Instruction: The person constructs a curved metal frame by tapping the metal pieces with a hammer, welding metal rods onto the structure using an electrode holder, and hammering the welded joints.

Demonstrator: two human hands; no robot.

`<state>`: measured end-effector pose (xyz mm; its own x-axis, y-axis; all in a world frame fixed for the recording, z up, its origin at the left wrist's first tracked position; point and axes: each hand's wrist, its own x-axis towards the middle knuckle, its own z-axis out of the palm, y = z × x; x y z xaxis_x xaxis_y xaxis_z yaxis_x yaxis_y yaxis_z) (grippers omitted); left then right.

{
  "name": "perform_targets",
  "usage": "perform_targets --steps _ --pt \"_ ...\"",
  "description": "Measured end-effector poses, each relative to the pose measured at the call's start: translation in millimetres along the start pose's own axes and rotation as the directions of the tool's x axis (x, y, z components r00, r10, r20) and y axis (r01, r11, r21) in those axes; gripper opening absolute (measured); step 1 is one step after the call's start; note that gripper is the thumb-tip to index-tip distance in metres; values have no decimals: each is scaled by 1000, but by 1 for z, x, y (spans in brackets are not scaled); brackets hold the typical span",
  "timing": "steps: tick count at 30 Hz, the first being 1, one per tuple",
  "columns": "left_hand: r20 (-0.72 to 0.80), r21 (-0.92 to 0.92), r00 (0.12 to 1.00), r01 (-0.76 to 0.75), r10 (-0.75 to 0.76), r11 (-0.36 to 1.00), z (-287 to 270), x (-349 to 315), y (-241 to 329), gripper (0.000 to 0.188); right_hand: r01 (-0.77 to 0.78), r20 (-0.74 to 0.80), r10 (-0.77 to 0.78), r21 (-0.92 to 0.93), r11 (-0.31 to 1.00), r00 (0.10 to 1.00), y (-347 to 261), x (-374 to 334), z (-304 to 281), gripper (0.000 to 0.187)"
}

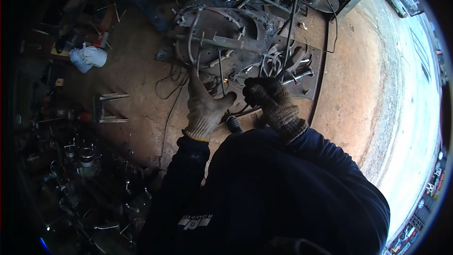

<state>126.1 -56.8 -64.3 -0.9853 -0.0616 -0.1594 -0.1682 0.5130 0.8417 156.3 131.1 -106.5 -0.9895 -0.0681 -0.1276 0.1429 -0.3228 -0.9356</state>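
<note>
My left hand (205, 108), in a pale knitted glove, reaches over the near side of a metal work table (255, 23). Its thumb points right, apart from the fingers, which stretch forward to a curved metal bar (192, 42); whether they touch it I cannot tell. To the right, my right hand (271, 101), in a brown and dark glove, is closed. What it grips is hidden in shadow. A dark cable (291, 28) runs down toward it. Between the hands stands a thin metal rod (221, 68), with a small orange glow (226, 80) by its lower part.
Scrap metal pieces (276, 59) and a shiny metal tool (298, 76) lie at the table's right. A small stool (111, 108) and a white bundle (88, 58) are to the left. Another person's leg (144, 4) shows at far left. Loose cable (165, 87) crosses the floor.
</note>
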Motion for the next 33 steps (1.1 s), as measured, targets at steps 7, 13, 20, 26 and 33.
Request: perform_targets --steps 7,13,20,26,33 --pt "29 -35 998 64 -63 997 40 -10 -65 116 -230 -147 187 -381 896 971 -11 -29 -39 40" --pt "-68 105 987 155 -148 982 51 -17 -87 117 -219 -145 167 -524 823 975 2 -31 -62 33" --pt "9 54 1000 18 -19 998 51 -3 -106 116 64 173 63 -640 765 983 42 -17 -76 30" --pt "46 295 995 -97 87 950 43 12 -112 117 -362 -32 382 -396 844 924 31 6 -56 33" --pt "90 394 995 -70 37 916 38 13 -102 116 -89 -77 44 -871 484 996 63 15 -55 35"
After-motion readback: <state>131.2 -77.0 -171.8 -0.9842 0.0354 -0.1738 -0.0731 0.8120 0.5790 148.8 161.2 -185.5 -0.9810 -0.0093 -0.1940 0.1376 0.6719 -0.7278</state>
